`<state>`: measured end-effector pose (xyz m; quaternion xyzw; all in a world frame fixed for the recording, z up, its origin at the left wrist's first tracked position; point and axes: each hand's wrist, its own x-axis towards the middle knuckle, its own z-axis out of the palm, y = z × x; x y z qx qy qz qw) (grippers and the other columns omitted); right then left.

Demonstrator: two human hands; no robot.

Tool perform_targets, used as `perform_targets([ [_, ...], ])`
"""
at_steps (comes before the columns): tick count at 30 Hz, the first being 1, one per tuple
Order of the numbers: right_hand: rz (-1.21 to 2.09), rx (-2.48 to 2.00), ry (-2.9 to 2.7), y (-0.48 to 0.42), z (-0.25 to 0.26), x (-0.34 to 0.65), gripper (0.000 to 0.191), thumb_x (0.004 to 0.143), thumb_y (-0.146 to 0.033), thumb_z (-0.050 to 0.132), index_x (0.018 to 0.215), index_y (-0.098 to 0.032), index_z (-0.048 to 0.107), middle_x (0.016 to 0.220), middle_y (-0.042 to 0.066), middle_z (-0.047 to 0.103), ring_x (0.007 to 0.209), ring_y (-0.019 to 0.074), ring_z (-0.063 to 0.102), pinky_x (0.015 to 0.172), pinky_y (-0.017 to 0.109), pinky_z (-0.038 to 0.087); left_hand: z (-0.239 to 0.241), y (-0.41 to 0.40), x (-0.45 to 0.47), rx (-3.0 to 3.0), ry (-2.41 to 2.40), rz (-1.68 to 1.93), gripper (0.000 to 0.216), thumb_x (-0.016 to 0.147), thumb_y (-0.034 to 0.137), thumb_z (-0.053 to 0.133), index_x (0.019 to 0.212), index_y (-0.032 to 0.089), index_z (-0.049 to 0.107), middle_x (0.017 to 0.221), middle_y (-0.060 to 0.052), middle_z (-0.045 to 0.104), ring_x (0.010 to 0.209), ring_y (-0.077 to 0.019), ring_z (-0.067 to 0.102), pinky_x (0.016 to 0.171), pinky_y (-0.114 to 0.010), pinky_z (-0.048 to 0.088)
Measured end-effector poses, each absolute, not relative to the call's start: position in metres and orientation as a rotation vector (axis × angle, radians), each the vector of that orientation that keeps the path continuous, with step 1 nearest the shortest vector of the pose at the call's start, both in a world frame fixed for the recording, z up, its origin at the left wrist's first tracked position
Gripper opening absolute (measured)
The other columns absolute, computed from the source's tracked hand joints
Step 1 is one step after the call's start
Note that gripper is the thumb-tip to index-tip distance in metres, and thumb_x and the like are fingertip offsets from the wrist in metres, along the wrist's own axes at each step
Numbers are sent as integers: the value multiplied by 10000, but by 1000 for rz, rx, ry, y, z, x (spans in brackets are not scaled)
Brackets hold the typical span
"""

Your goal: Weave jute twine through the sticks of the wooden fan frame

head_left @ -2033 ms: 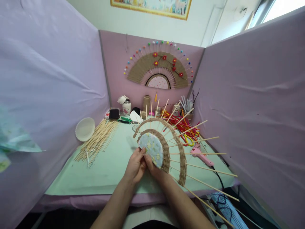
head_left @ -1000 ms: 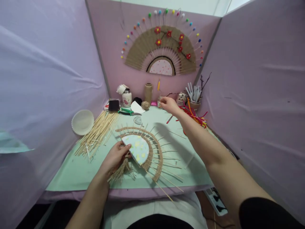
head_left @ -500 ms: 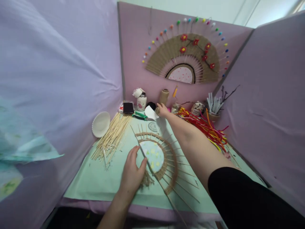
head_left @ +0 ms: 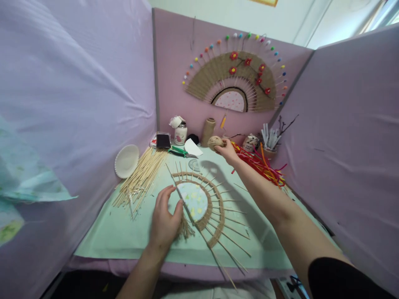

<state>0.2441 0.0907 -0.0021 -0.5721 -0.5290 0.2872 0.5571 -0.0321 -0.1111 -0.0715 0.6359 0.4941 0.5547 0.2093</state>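
Note:
A half-round stick fan (head_left: pixel 222 207) lies on the table, with brown twine woven through its thin sticks and a flowered pale blue centre (head_left: pixel 193 201). My left hand (head_left: pixel 165 216) rests with thumb and fingers apart along the fan's straight side; whether the fingertips press on that edge I cannot tell. Under its thumb side a bundle of loose twine strands (head_left: pixel 186 228) spreads out. Over the back of the table, my right hand (head_left: pixel 229 152) grips a ball of twine (head_left: pixel 215 143) from its right side, and a shadow falls below.
Bamboo sticks (head_left: pixel 143 174) and a white scalloped dish (head_left: pixel 126 161) lie at the left. Green-handled pliers (head_left: pixel 179 152), a white jar (head_left: pixel 181 133) and a twine spool (head_left: pixel 208 131) stand behind. Red and yellow pipe cleaners (head_left: pixel 257 166) are at the right. A finished fan (head_left: pixel 205 85) hangs on the back panel.
My right hand has picked up the twine ball from the back of the table and drawn it up and slightly nearer. The left hand stays beside the fan. The view has shifted a little.

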Motion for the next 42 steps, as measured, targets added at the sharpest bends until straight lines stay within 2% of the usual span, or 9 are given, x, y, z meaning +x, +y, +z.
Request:
perform_targets([
  [5, 1213, -979, -1117, -15, 15, 227, 322, 715, -350, 707, 985, -246, 566, 995, 24, 675, 880, 176, 662, 784, 366, 557, -32, -105, -11, 1648, 1143, 1580, 392, 859, 256, 591, 1239, 249, 495, 1309, -90, 514, 1246, -224, 497, 1071, -432, 404],
  [11, 1423, -822, -1030, -73, 5, 203, 328, 772, -486, 668, 975, -229, 641, 991, 53, 700, 845, 178, 669, 727, 321, 559, 20, -65, 32, 1662, 790, 1251, 945, 685, 255, 780, 1462, 288, 243, 1486, -143, 343, 1331, -289, 423, 1081, -467, 370],
  [15, 1268, -939, -1113, -63, -13, 207, 398, 807, -582, 582, 973, -222, 618, 943, 56, 694, 796, 178, 665, 670, 307, 543, 16, -40, 49, 1697, 652, 1148, 781, 693, 238, 760, 1386, 236, 401, 1313, -118, 537, 1160, -267, 569, 982, -416, 469],
  [19, 819, -1113, -1240, -58, -26, 220, 396, 789, -515, 619, 1063, -235, 565, 1121, 75, 630, 877, 189, 640, 653, 305, 534, -4, -34, 53, 1887, 849, 1308, 656, 696, 234, 735, 1306, 261, 496, 1310, -100, 468, 1178, -256, 512, 852, -350, 533],
  [25, 533, -911, -1635, -73, -23, 221, 496, 776, -247, 632, 1259, -284, 522, 1337, 89, 495, 1181, 226, 528, 906, 385, 505, -19, -36, 53, 2144, 997, 1249, 670, 670, 163, 710, 1302, 251, 508, 1153, -68, 415, 1140, -230, 503, 1021, -409, 421],
  [30, 522, -923, -1676, -75, -24, 221, 330, 773, -190, 592, 1092, -270, 621, 1191, 64, 591, 1126, 213, 552, 928, 386, 487, -14, -38, 49, 2033, 863, 1091, 676, 639, 191, 746, 1275, 240, 523, 1240, -79, 493, 1198, -264, 486, 1054, -416, 376],
  [33, 634, -930, -1567, -75, -24, 225, 216, 769, -231, 617, 982, -263, 611, 1152, 51, 595, 1082, 202, 567, 893, 361, 505, -6, -39, 45, 1739, 714, 956, 620, 670, 240, 739, 1256, 244, 538, 1260, -81, 545, 1146, -254, 539, 946, -364, 458],
  [37, 712, -923, -1516, -77, -22, 228, 107, 763, -266, 629, 841, -237, 562, 1094, 48, 596, 1031, 193, 569, 833, 334, 521, 1, -41, 45, 1375, 720, 894, 391, 722, 245, 643, 1111, 239, 605, 1076, -61, 610, 903, -196, 614, 689, -278, 514],
  [42, 669, -916, -1551, -77, -23, 228, 83, 791, -270, 604, 799, -229, 533, 1107, 58, 573, 1036, 193, 556, 804, 318, 517, -3, -39, 48, 1274, 697, 877, 321, 701, 237, 646, 1019, 223, 604, 925, -31, 613, 789, -161, 607, 643, -273, 520],
])
